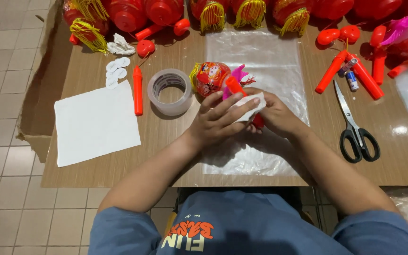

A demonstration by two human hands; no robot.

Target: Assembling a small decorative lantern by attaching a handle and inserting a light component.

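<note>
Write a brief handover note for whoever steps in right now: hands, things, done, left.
Left hand: fingers over a white sticker on the red handle.
Right hand: grips the same handle from the other side.
The handle's small lantern lies beside the tape roll, on the plastic sheet.
Done: sticker partly on.
Left: press it flat.
Scissors lie to the right.

Person, seen from a head-worn camera: two bare hands, left hand (pixel 218 120) and right hand (pixel 274 114), with bare forearms, no rings, watch or gloves visible. Short, trimmed fingernails. Upper arms covered by short sleeves of a blue-grey T-shirt (pixel 256 226); the shirt's chest carries an orange and pale yellow printed graphic.
</note>
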